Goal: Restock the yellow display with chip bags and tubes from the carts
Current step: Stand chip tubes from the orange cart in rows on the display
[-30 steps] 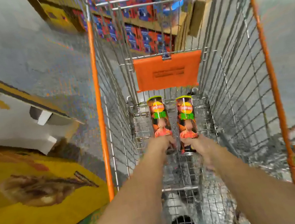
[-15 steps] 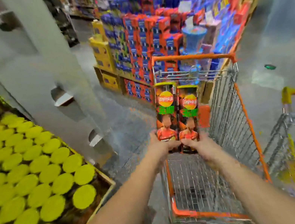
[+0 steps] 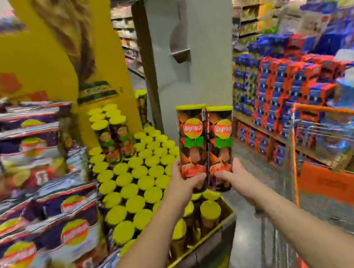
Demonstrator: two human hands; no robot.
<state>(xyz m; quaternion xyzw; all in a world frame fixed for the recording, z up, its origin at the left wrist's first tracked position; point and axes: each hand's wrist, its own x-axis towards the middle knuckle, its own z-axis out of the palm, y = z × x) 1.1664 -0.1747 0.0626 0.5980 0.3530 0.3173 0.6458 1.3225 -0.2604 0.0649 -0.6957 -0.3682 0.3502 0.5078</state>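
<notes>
From my remote seat, the yellow display (image 3: 17, 67) fills the left of the view, its tall printed backboard rising behind stacked purple chip bags (image 3: 34, 229) and a tray (image 3: 212, 234) packed with upright tubes, their yellow lids (image 3: 133, 184) forming a near-solid field; two tubes (image 3: 114, 140) stand on top of that layer as the start of a second tier. To the right, the orange-trimmed wire cart (image 3: 336, 129) stands just beside the tray, its basket mostly out of frame, so I cannot tell what is left in it. Between cart and display, two chip tubes are held upright and touching, side by side above the tray's near corner. The left hand (image 3: 186, 183) grips the left tube (image 3: 193, 145) low on its body, and the right hand (image 3: 232, 177) grips the right tube (image 3: 222, 147) the same way. I judge the low grips keep the lids up and the labels facing out for placing on the tier.
</notes>
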